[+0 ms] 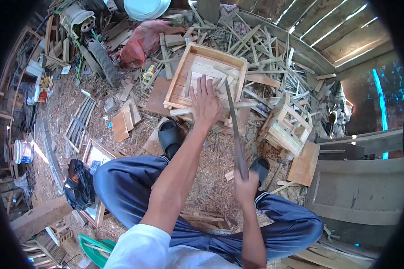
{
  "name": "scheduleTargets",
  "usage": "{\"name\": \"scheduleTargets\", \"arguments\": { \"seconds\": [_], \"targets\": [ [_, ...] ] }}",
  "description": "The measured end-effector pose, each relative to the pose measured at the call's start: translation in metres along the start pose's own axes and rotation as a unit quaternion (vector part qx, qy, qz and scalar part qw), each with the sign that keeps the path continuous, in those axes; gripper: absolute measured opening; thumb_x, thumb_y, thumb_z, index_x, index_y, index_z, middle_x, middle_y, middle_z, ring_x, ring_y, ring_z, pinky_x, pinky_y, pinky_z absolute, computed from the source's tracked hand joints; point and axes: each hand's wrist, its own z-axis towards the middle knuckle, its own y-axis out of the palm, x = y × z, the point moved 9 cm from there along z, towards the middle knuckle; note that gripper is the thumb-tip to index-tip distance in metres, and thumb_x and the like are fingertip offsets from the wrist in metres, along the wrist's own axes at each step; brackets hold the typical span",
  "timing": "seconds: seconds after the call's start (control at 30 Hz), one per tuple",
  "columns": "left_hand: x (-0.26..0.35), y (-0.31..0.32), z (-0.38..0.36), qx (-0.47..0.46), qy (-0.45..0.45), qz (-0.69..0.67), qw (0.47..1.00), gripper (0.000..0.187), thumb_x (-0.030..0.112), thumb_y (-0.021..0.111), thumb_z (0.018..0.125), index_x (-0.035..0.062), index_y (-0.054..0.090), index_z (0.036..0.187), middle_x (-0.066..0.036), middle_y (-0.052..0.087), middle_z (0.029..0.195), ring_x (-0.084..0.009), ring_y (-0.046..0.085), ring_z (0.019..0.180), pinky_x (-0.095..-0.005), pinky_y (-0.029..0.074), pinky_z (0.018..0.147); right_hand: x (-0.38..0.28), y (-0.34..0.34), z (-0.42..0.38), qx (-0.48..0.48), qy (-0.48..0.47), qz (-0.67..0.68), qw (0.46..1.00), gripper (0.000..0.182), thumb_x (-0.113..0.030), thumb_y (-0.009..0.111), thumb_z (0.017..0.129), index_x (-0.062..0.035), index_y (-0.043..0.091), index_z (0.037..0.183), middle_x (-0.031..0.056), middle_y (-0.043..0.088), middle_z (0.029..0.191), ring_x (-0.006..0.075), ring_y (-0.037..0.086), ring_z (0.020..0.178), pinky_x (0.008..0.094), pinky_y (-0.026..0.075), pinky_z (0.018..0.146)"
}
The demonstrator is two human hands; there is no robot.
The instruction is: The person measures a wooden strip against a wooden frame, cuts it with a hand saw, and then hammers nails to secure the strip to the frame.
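Blade (236, 130) looks blurred, its near end hidden in the closed right hand (247, 184); the left hand (206, 105), fingers partly spread, reaches over the near side of the wooden tray (178, 77), contact unclear.

Two sandals (169, 136), one long blade (236, 130), one red bag (141, 44)

open floor between sandals (214, 175); scrap wood (267, 54) blocks far side

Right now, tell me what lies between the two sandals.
In the head view, littered ground with a wood scrap lies between the left sandal and right sandal; a long tool crosses above it.
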Motion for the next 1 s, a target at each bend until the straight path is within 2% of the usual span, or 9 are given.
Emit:
{"name": "scheduleTargets", "arguments": {
  "seconds": [0.03,0.1,0.37,0.4,0.5,0.63,0.7,0.8,1.0],
  "targets": [
    [0.0,0.0,-0.001,-0.008,-0.003,-0.006,1.0,0.056,0.015,0.05,0.085,-0.0002,0.039,0.138,-0.017,0.033,0.152,-0.0323,0.027,0.144,-0.0534,0.017,0.116,-0.018,0.009,0.03,0.009,-0.018,-0.013,1.0,0.031,-0.018,0.063,0.085,0.0041,0.055,0.065,0.0005,0.046,0.051,0.0089,0.044,0.048,0.0349,0.035,0.046],
    [-0.002,0.002,0.0,-0.017,-0.013,-0.02,1.0,0.056,0.014,0.047,0.086,-0.001,0.04,0.14,-0.019,0.031,0.154,-0.0334,0.024,0.146,-0.0553,0.014,0.117,-0.034,0.027,0.07,0.021,0.007,-0.011,1.0,0.037,-0.022,0.066,0.082,0.0057,0.053,0.061,0.0126,0.046,0.047,0.0208,0.048,0.042,0.0402,0.039,0.048],
    [-0.004,0.004,0.0,-0.035,-0.03,0.002,0.999,0.065,0.015,0.048,0.084,0.0033,0.035,0.146,-0.016,0.031,0.155,-0.0323,0.024,0.146,-0.0549,0.015,0.117,0.0,-0.011,-0.029,0.029,0.026,0.023,0.999,0.031,-0.013,0.068,0.08,0.0042,0.053,0.059,0.0103,0.042,0.047,0.0107,0.046,0.045,0.036,0.038,0.046],
    [-0.004,0.008,-0.003,-0.044,-0.025,0.0,0.999,0.065,0.015,0.048,0.084,0.0033,0.035,0.146,-0.016,0.031,0.155,-0.0323,0.024,0.146,-0.0549,0.015,0.117,-0.002,0.001,-0.009,-0.015,0.044,-0.043,0.998,0.026,-0.013,0.063,0.084,0.0034,0.055,0.065,0.0031,0.045,0.052,0.0068,0.048,0.052,0.0324,0.039,0.048],
    [-0.005,0.008,0.003,-0.022,-0.024,0.008,0.999,0.063,0.013,0.047,0.084,0.0041,0.036,0.146,-0.015,0.032,0.155,-0.0316,0.026,0.146,-0.0554,0.016,0.117,-0.051,0.027,0.066,0.0,-0.012,-0.007,1.0,0.029,-0.016,0.064,0.084,0.0039,0.054,0.065,0.0077,0.041,0.049,0.0103,0.045,0.047,0.036,0.036,0.046],
    [-0.005,0.006,0.001,-0.037,-0.035,0.01,0.999,0.064,0.014,0.047,0.084,0.0044,0.036,0.146,-0.015,0.033,0.155,-0.0316,0.027,0.145,-0.0559,0.018,0.117,-0.013,0.008,0.021,0.049,-0.081,-0.045,0.995,0.035,-0.017,0.064,0.084,0.0049,0.05,0.062,0.0079,0.038,0.047,0.0093,0.043,0.046,0.0363,0.036,0.046],
    [-0.005,0.007,0.003,-0.043,-0.044,0.01,0.998,0.064,0.015,0.047,0.085,0.0034,0.036,0.146,-0.016,0.033,0.155,-0.0313,0.027,0.145,-0.0564,0.019,0.116,-0.021,-0.018,-0.031,0.017,-0.015,-0.013,1.0,0.035,-0.016,0.068,0.08,0.0048,0.051,0.058,0.0123,0.045,0.046,0.0153,0.048,0.043,0.039,0.04,0.048],
    [-0.002,0.006,-0.004,-0.027,-0.018,0.024,0.999,0.064,0.016,0.046,0.085,0.0021,0.035,0.147,-0.016,0.034,0.154,-0.0316,0.028,0.145,-0.0567,0.019,0.116,0.001,-0.022,-0.041,0.001,0.045,-0.039,0.998,0.035,-0.017,0.067,0.081,0.0043,0.052,0.058,0.0099,0.044,0.046,0.0131,0.048,0.044,0.0376,0.039,0.047],
    [-0.003,0.002,0.0,-0.029,-0.034,0.01,0.999,0.065,0.016,0.046,0.085,0.0025,0.033,0.148,-0.018,0.035,0.154,-0.0334,0.028,0.144,-0.0567,0.017,0.117,-0.051,0.015,0.052,0.012,-0.015,-0.042,0.999,0.033,-0.017,0.065,0.082,0.003,0.055,0.058,0.0111,0.046,0.046,0.0163,0.051,0.043,0.0386,0.039,0.047]
  ]
}}
